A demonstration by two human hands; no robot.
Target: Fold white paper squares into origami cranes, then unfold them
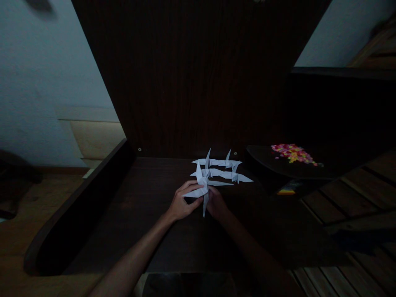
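A white origami crane is held between my two hands above the dark desk, its pointed ends sticking out in several directions. My left hand pinches it from the left, the thumb below one wing and the fingers behind it. My right hand grips its lower right side, with the fingertips partly hidden behind the paper. Just beyond, more folded white paper cranes lie in two rows on the desk, their wings and points touching or overlapping.
The dark wooden desk has a raised side edge at left and a tall back panel. On a side shelf at right lies a pile of small colourful pieces. A yellow-striped thing sits under that shelf.
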